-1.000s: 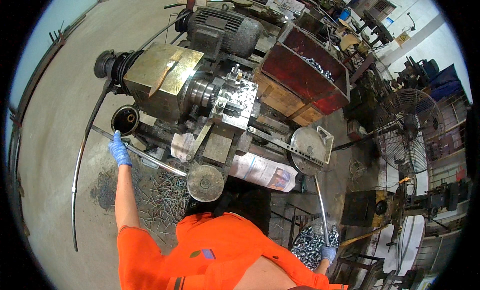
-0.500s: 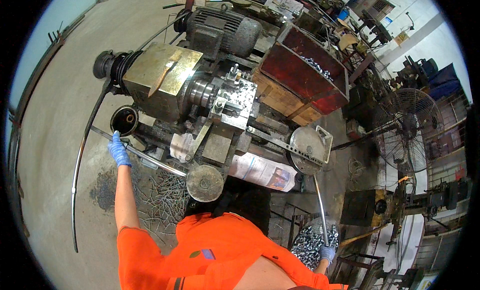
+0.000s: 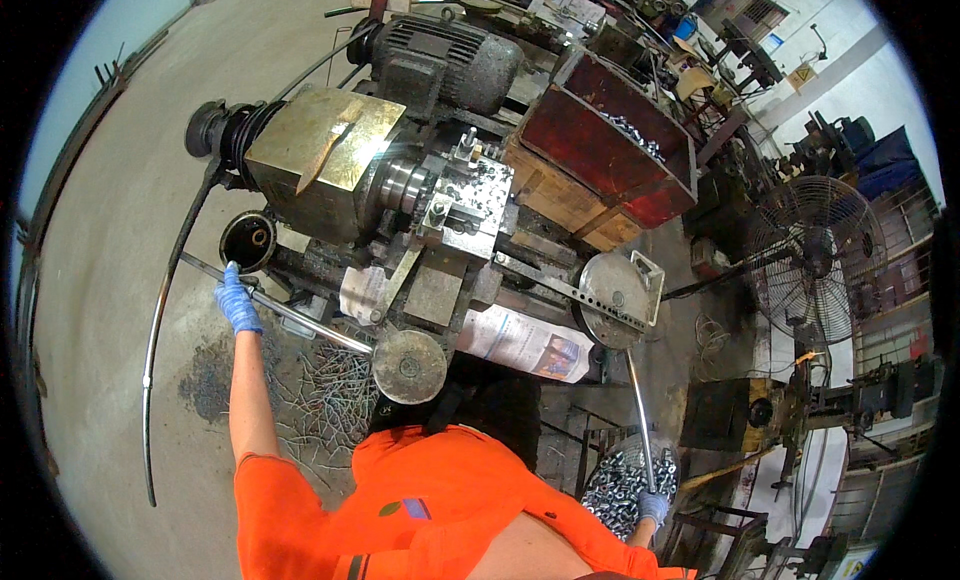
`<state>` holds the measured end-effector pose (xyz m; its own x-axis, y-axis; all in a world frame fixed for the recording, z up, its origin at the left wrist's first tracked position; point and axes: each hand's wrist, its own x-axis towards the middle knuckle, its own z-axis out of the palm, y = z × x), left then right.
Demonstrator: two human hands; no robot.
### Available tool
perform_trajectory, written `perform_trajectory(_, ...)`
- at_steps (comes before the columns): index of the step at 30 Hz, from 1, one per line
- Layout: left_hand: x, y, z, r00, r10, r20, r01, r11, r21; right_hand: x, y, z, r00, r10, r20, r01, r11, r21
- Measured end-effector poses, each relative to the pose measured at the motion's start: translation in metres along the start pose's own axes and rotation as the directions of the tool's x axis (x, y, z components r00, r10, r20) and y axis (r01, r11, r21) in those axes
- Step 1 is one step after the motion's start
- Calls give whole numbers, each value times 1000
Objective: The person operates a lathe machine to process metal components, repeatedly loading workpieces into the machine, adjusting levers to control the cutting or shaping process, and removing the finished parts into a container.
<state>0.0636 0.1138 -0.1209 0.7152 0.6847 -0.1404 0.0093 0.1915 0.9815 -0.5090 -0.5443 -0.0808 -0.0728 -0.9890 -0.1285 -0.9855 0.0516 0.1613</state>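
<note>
My left hand [image 3: 238,302], in a blue glove, is closed on a steel lever [image 3: 312,325] just below a round cup [image 3: 248,242]. That lever runs to a round weight-like disc [image 3: 409,366] in front of the machine. At the lower right my right hand [image 3: 654,508], also gloved, grips the lower end of a second lever [image 3: 640,405]. This one rises to a larger disc [image 3: 612,288] with a perforated bar [image 3: 570,288] across it. Between the two levers sits a metal clamping block [image 3: 470,208], beside a shiny spindle [image 3: 402,185]. Whether a workpiece is in the block I cannot make out.
A brass-coloured housing [image 3: 320,145] with a motor [image 3: 440,65] stands behind. Small metal parts lie in a red bin [image 3: 620,155] and a basket [image 3: 615,485]. Metal scrap [image 3: 335,390] covers floor at left. A large fan [image 3: 818,255] stands right.
</note>
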Motion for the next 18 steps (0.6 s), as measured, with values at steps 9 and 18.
perform_trajectory(9,10,-10,-4,1000,-2,0,2,1000,-18,1,3,5,1000,-5,-13,5,1000,-28)
perform_trajectory(18,6,-8,-1,1000,-8,21,9,999,-40,2,7,10,1000,-10,-14,10,999,-31)
